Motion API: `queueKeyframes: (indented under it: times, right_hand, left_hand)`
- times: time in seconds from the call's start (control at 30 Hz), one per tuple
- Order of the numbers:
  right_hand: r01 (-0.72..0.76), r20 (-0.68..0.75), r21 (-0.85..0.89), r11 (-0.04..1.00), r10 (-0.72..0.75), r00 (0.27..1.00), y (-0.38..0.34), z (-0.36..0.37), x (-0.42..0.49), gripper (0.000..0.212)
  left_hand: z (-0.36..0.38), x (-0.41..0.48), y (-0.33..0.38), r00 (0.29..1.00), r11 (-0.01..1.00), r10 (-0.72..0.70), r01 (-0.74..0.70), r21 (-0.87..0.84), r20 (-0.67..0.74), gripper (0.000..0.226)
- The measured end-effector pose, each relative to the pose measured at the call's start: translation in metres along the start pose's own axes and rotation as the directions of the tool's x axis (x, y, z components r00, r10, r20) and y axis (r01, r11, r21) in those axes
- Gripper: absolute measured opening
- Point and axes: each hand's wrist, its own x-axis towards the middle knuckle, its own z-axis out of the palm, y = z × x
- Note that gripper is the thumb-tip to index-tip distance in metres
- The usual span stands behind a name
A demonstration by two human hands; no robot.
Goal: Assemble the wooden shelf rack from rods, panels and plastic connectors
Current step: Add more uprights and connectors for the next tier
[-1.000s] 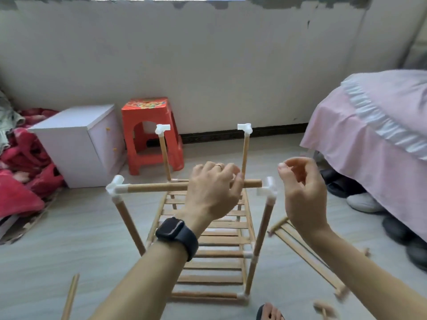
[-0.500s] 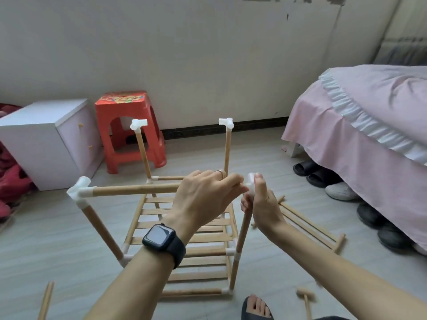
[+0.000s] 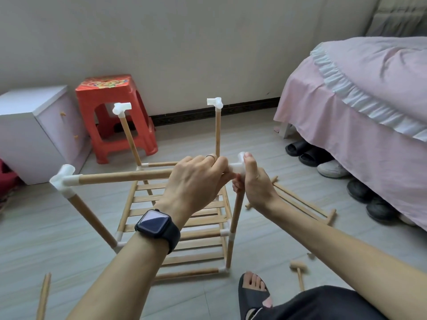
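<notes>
On the floor nearest the person, a sandalled foot (image 3: 253, 285) is resting just beside the near right corner of the wooden rack (image 3: 92, 218). A small wooden mallet (image 3: 298, 270) is lying to its right and loose rods (image 3: 44, 296) are lying off to the left, all seemingly being kept within reach. The rack is standing in the middle of the floor, its slatted panel (image 3: 175, 218) sitting low between four pale uprights joined by white plastic connectors. At its near right upper corner both hands are working on one joint. The left hand (image 3: 196, 181), wearing a dark watch (image 3: 157, 225), is curling its fingers round the end of the top rod (image 3: 124, 176). The right hand (image 3: 254, 183) is gripping the upright just under the corner connector (image 3: 238, 167), its thumb pressing on the plastic. That hold is probably steadying the post so the rod can be pushed home. The rod's other end is sitting in the near left connector (image 3: 62, 179). Further back, the far connectors (image 3: 122, 109) are showing nothing plugged into their side sockets, so more top rods are wanting. A spare panel (image 3: 302, 202) is lying beside the bed (image 3: 369, 100).
</notes>
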Motion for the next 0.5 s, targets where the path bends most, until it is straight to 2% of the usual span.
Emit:
queueKeyframes:
  times: [0.1,0.23,0.37,0.43,0.47,0.5]
  right_hand:
    - [0.015,0.042,-0.042,0.999,-0.013,0.999,0.001,-0.001,0.0,0.069]
    - [0.014,0.069,0.013,1.0,-0.015,0.998,0.003,-0.007,0.002,0.064]
    - [0.036,0.06,0.044,0.998,-0.038,0.997,0.01,-0.012,0.007,0.063]
    - [0.033,0.025,0.057,0.998,-0.035,0.999,0.012,-0.011,0.013,0.064]
    - [0.03,0.006,0.067,0.997,-0.031,1.0,0.012,-0.01,0.017,0.062]
    - [0.028,-0.009,0.073,0.997,-0.027,1.0,0.011,-0.008,0.021,0.06]
  left_hand:
    - [-0.002,0.002,0.004,0.999,1.0,-0.009,0.009,0.007,0.038,0.031]
    - [-0.013,-0.01,-0.023,0.996,0.999,-0.041,0.044,-0.029,0.085,0.027]
    - [-0.036,-0.054,-0.075,0.977,0.984,-0.167,0.155,0.089,0.136,0.043]
    - [-0.052,-0.078,-0.104,0.959,0.957,-0.271,0.26,0.131,0.079,0.05]
    - [-0.06,-0.088,-0.119,0.927,0.921,-0.372,0.364,0.138,0.039,0.05]
    - [-0.068,-0.094,-0.132,0.864,0.858,-0.503,0.496,0.134,0.018,0.049]
